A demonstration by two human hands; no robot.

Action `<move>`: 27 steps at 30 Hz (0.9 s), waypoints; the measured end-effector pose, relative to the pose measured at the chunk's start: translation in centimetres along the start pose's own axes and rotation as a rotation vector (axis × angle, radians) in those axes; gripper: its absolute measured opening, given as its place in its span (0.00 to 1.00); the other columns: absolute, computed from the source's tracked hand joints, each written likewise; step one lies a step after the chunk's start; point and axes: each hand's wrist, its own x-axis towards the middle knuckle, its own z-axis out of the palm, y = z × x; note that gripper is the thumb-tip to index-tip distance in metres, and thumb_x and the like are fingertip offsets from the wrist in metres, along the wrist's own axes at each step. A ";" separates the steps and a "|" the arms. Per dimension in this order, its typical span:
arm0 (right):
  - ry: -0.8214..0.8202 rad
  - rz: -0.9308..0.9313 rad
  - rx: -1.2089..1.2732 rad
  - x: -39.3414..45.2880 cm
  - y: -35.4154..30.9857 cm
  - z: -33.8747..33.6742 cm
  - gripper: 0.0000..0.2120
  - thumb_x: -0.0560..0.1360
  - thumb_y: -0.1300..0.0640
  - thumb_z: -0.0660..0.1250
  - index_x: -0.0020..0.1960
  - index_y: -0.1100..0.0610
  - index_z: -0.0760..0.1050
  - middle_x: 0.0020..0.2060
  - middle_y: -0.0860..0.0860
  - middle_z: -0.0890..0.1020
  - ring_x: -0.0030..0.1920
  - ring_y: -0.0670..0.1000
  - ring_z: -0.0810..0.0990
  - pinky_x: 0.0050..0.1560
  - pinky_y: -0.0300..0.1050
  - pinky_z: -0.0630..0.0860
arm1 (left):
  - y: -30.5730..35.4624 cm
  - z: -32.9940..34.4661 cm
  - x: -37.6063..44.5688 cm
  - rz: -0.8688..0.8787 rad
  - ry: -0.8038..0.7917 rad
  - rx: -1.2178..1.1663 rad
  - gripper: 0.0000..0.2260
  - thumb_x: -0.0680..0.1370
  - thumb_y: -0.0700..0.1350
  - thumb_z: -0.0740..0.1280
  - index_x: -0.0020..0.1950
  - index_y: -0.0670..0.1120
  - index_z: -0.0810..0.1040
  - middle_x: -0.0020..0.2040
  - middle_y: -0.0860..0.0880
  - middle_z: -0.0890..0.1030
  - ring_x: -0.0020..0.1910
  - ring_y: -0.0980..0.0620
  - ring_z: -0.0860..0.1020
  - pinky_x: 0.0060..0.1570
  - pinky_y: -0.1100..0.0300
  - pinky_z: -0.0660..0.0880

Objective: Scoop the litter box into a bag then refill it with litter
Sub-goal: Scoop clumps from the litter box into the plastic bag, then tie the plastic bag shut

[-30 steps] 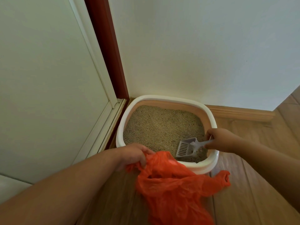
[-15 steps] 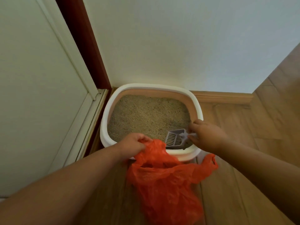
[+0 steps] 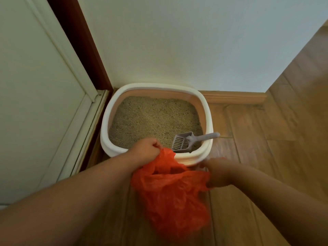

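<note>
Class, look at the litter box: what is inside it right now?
Inside the litter box: tan litter and a grey slotted scoop, handle resting over the right rim. Anything buried beneath the litter is hidden.

Two bare forearms, no sleeves, left hand (image 3: 145, 150), right hand (image 3: 219, 172), bare wrists

The right hand (image 3: 217, 172) is smeared by motion, its grip unreadable; the orange bag (image 3: 170, 190) is blurred too, the litter box (image 3: 204, 107) near rim partly hidden behind it.
</note>
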 end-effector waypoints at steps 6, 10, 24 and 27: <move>0.087 0.007 -0.106 -1.0 1.1 -0.5 0.11 0.80 0.54 0.62 0.62 0.54 0.73 0.60 0.53 0.79 0.55 0.52 0.79 0.51 0.42 0.71 | 3.6 -2.8 -2.9 0.068 -0.214 0.434 0.14 0.79 0.46 0.67 0.64 0.48 0.81 0.60 0.46 0.83 0.57 0.47 0.81 0.54 0.56 0.79; 0.212 0.043 -0.169 -3.4 0.5 -3.8 0.11 0.81 0.52 0.61 0.61 0.54 0.68 0.51 0.53 0.80 0.44 0.53 0.77 0.47 0.48 0.77 | 6.8 -4.3 -6.2 0.085 -0.386 0.745 0.23 0.79 0.51 0.69 0.73 0.49 0.74 0.67 0.46 0.78 0.63 0.45 0.77 0.60 0.54 0.77; 0.854 -0.226 0.629 -14.0 -6.6 -8.3 0.05 0.73 0.58 0.72 0.48 0.50 0.84 0.45 0.41 0.80 0.46 0.40 0.78 0.51 0.39 0.76 | 12.0 -8.9 -14.1 0.099 0.181 0.042 0.13 0.76 0.37 0.69 0.46 0.56 0.84 0.47 0.57 0.85 0.48 0.57 0.82 0.49 0.58 0.80; 0.864 -0.182 0.844 -14.2 -6.0 -9.2 0.15 0.72 0.64 0.74 0.51 0.45 0.83 0.47 0.42 0.81 0.46 0.42 0.80 0.52 0.44 0.79 | 12.9 -9.3 -14.8 0.175 0.354 -0.004 0.12 0.78 0.39 0.67 0.46 0.56 0.83 0.44 0.58 0.84 0.44 0.60 0.81 0.45 0.60 0.80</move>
